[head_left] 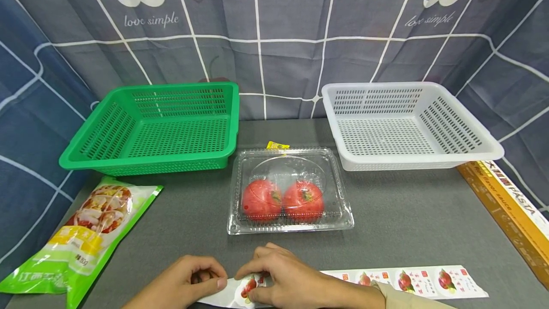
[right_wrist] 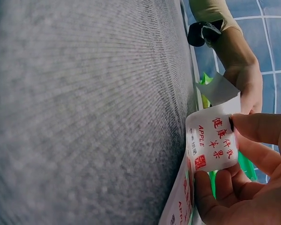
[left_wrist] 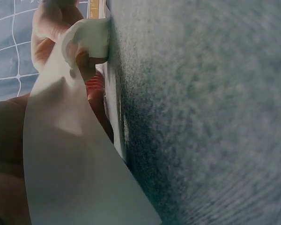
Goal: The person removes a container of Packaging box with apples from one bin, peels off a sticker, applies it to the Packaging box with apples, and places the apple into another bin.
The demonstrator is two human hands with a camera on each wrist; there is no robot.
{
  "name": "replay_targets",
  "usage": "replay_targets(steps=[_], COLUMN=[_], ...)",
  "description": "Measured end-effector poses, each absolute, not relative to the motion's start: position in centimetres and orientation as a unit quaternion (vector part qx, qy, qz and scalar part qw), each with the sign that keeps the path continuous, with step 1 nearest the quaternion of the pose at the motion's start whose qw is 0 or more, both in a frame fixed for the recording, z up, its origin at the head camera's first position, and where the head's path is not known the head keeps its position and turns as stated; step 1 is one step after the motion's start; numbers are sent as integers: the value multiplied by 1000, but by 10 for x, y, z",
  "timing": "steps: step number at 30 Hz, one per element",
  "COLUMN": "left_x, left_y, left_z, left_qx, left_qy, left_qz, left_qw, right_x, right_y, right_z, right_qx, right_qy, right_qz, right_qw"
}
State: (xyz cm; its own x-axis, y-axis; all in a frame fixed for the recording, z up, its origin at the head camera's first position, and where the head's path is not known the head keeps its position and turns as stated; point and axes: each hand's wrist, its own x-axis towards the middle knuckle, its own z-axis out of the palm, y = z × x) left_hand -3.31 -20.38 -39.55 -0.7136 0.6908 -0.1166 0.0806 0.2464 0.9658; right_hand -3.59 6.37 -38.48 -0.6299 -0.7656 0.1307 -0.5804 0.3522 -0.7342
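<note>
A long strip of white stickers [head_left: 429, 282], printed with red fruit and lettering, lies along the front of the table. My left hand [head_left: 190, 280] pinches its left end between thumb and fingers. Close beside it, my right hand [head_left: 285, 278] grips the strip with the thumb at a fruit sticker [head_left: 248, 289]. In the right wrist view this sticker [right_wrist: 216, 140] reads APPLE and bends up off the table. The strip's pale back [left_wrist: 70, 140] shows in the left wrist view. Just beyond both hands, a clear plastic box [head_left: 291, 227] with its lid down holds two round red fruits [head_left: 262, 200].
A green basket [head_left: 147, 162] stands back left, a white basket [head_left: 422, 160] back right. A green and white food bag [head_left: 92, 232] lies at left. A pasta box [head_left: 506, 204] runs along the right side. One small yellow packet [head_left: 276, 145] lies behind the clear box.
</note>
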Motion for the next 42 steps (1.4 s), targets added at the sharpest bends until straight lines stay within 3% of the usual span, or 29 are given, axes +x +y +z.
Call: replay_targets(steps=[7,18,25,32,42], left_x=[-32,-32,-30,-30,-31], left_y=[-202,-202,-204,-204,-203], left_z=[-396,-393,-395,-397,-395], left_qx=[291,265,284,292,272], left_qy=[720,713,728,727,791], left_qz=[558,562,562,562,505], left_qw=[291,325,273,266,213], right_x=[-35,-36,-34,-34,-34], right_y=[64,66,65,65,67], right_z=[-386,-386,-385,-387,-385], right_qx=[-411,-407,-405,-405,-394], right_qy=[812,796,800,803,794], right_qz=[-398,-431,-427,-422,-447], right_qw=[115,121,114,112,117])
